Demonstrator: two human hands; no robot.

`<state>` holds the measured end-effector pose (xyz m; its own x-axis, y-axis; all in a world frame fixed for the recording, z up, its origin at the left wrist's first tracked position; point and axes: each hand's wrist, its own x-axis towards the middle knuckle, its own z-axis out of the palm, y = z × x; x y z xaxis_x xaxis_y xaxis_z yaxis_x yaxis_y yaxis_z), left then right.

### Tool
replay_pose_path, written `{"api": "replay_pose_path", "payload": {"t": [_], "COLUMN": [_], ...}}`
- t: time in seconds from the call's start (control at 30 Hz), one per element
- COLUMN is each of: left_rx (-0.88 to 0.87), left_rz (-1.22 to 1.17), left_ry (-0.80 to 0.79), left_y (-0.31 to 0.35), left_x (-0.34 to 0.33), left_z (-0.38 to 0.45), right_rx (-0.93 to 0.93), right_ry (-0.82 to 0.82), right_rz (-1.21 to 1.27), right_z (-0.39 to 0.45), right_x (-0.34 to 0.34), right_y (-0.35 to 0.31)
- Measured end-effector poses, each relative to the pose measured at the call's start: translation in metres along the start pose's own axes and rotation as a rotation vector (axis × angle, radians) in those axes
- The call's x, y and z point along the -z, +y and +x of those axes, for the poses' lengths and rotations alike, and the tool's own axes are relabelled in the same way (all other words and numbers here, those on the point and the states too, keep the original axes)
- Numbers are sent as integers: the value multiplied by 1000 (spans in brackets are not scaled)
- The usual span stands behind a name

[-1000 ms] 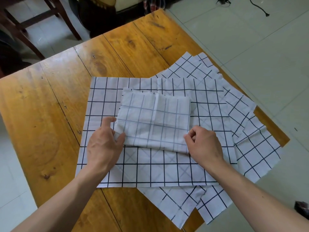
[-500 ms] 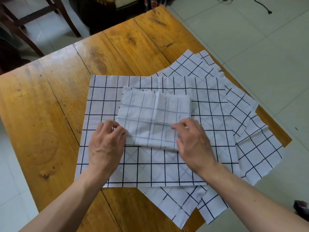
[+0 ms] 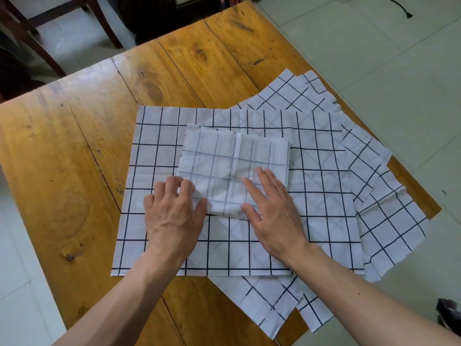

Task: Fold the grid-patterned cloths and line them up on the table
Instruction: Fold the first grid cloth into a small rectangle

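Observation:
A folded white cloth with faint grid lines (image 3: 234, 161) lies on top of a flat white cloth with a black grid (image 3: 319, 196). Under that one, more grid cloths (image 3: 389, 226) fan out toward the table's right edge. My left hand (image 3: 174, 213) grips the folded cloth's near-left corner, thumb on top and fingers curled at its left edge. My right hand (image 3: 272, 211) lies flat on the folded cloth's near-right part, fingers straight and pressing down.
The wooden table (image 3: 74, 176) shows bare boards on the left and at the back. Dark chair legs (image 3: 37, 36) stand beyond the far-left corner. Pale floor tiles (image 3: 389, 71) lie to the right, where some cloth corners overhang the table's edge.
My right hand has opened and slid left and forward onto the folded cloth, now lying flat on it. My left hand has shifted slightly right and taken the near-left corner.

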<state>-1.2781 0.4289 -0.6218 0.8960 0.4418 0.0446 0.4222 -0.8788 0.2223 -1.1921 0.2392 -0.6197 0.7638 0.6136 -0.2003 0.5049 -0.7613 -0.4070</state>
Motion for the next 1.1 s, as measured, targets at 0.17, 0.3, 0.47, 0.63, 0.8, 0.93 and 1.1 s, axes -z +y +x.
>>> {"api": "replay_pose_path", "payload": {"t": [0.17,0.3,0.47,0.63,0.8,0.93,1.1], "left_rx": [4,16,4,18,-131,-172,-129], "left_rz": [11,-9,-11,3,23,-7,-1], "left_ry": [-4,3,-2,-29,-63,-140,-139], "left_y": [6,3,-1,1,28,42,11], "left_x": [0,0,0,0,-3,-18,-14], "left_z": [1,0,0,-2,-7,-15,-16], "right_rx": [117,134,130,52,54,60,73], "right_ry": [8,-73,-152,-172,-116,-87,-109], "right_rz": [-26,-49,-180,-262,-247,-264,-273], "right_z": [16,31,22,2,2,2,1], "right_x": [-2,-7,-8,-2,-9,-14,-10], "right_y": [-25,-43,-26,1,6,9,13]}}
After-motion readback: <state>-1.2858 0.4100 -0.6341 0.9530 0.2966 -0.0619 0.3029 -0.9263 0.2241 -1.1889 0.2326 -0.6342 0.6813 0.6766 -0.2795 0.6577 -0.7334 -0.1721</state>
